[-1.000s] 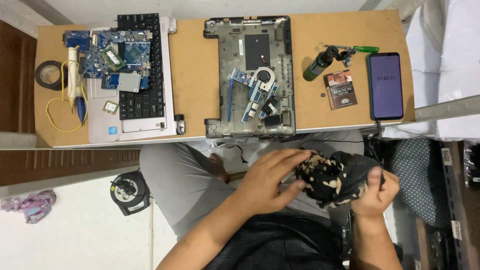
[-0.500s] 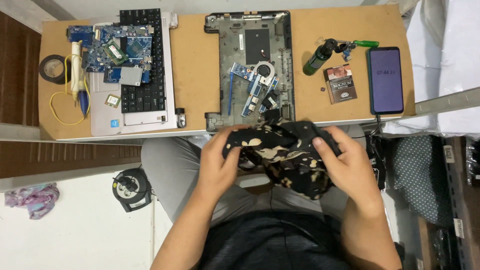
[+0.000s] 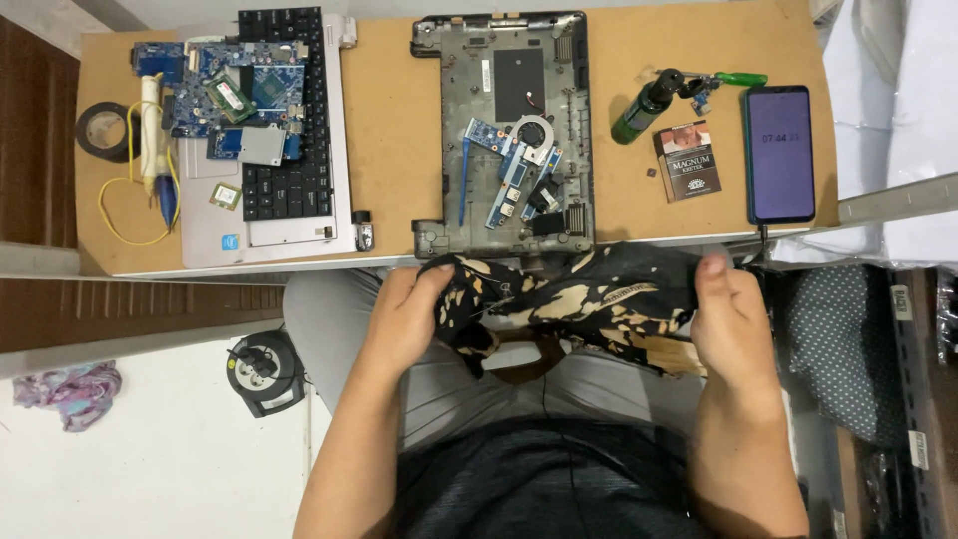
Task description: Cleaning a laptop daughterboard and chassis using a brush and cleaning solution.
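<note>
1. The wooden table (image 3: 389, 130) spanned the top of the view; the person sat before it with a black-and-tan patterned cloth (image 3: 579, 299) stretched over the lap, just below the table edge.
2. The open laptop base (image 3: 504, 130) lay at mid-table, its fan and small boards exposed. Judgement: disassembly appeared well advanced, with reassembly or cleaning not yet evident.
3. The keyboard deck (image 3: 289, 150) lay to the left, with the blue motherboard (image 3: 225, 95) resting on it, fully removed from the base.
4. A dark phone (image 3: 778, 155) lay at the right end, a small printed box (image 3: 687, 162) just beside it, and a green bottle (image 3: 649, 105) near both.
5. A roll of black tape (image 3: 105, 130) sat at the far left of the table.
6. The left hand (image 3: 409, 319) was closed on the cloth's left end; the right hand (image 3: 728, 319) was closed on its right end, holding it taut between them.
7. Against the earlier frames: the cloth had been bunched in the right hand a second before, then gathered between both hands; it was now spread wide, the hands well apart. Table items were unchanged.
</note>
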